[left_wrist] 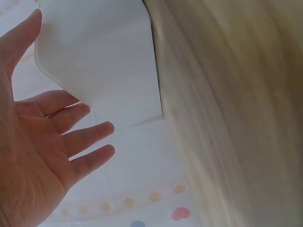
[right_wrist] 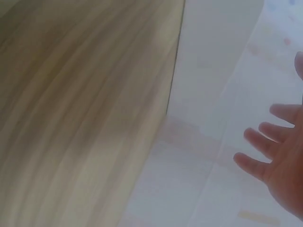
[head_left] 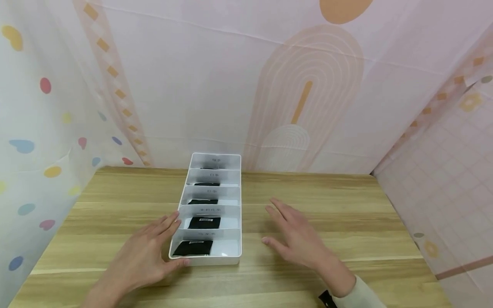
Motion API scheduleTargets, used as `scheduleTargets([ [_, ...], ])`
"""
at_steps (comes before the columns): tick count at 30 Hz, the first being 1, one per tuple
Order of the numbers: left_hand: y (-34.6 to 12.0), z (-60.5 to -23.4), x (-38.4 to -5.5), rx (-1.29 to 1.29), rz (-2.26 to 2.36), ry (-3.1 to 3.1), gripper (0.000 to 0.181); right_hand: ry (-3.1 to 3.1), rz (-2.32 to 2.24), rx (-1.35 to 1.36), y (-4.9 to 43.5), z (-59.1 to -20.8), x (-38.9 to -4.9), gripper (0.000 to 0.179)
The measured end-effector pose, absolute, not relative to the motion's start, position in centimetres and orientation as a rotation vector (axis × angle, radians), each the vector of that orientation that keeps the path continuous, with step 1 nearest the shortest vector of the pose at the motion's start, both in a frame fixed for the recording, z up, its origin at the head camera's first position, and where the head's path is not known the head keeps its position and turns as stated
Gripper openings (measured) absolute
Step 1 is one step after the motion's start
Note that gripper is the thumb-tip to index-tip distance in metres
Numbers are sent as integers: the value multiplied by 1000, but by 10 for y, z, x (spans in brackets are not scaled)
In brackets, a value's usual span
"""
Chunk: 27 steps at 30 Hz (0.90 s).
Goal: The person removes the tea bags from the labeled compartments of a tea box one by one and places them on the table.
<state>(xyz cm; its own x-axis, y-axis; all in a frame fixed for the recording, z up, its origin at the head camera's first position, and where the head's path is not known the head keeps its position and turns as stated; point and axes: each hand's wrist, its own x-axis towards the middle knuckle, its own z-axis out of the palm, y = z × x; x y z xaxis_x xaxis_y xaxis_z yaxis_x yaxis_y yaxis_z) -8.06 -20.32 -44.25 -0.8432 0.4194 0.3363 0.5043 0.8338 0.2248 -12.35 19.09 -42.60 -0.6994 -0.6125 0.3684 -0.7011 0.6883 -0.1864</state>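
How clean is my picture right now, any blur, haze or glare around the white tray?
Head: evenly lit, black packets distinct, though lettering in the white tray is too small to read and a glint shows in the nearest compartment; left wrist: hazy, the table looks smeared; right wrist: also hazy, the tray's pale side nearly blending into the cloth.

White five-slot box (head_left: 214, 260), a black packet (head_left: 194, 248) showing in each slot.
We've got the box upright on the wooden table (head_left: 346, 214), long side running away from us, dark lettering too small to read on its inner walls. Nearest packets lie toward the left of their slots; farthest one barely shows. Left hand (head_left: 142, 254) touches the box's left side; right hand (head_left: 298, 239) is apart, off its right side.
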Motion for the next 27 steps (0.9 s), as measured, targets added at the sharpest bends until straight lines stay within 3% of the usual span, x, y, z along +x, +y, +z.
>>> scheduleTargets([
  [27, -204, -443, -80, -664, -481, -2769, 99, -2497, 499, 1303, 106, -426, -108, 60],
])
